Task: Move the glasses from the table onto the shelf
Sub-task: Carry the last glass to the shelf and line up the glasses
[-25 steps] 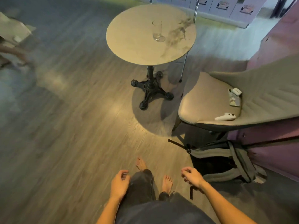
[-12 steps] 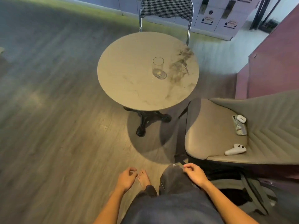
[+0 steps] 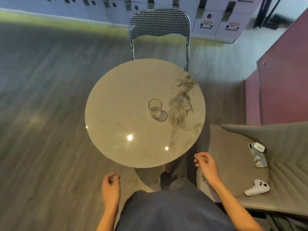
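A clear, cylindrical glass (image 3: 155,109) is seen standing on the round, glossy, marble-patterned table (image 3: 120,114), slightly right of centre, just beside dark veining. Its long axis is vertical, with the mouth turned up. The table is set on a grey wood-grain floor (image 3: 41,114). A chrome-framed houndstooth chair (image 3: 159,22) is placed behind it, and a ribbed beige seat (image 3: 233,164) to the right carries a phone (image 3: 259,157), a white case (image 3: 258,147) and a white controller (image 3: 257,189). The left grip (image 3: 110,189) and the right grip (image 3: 205,165) are held released near the table's near edge, with fingers loosely curled and nothing grasped
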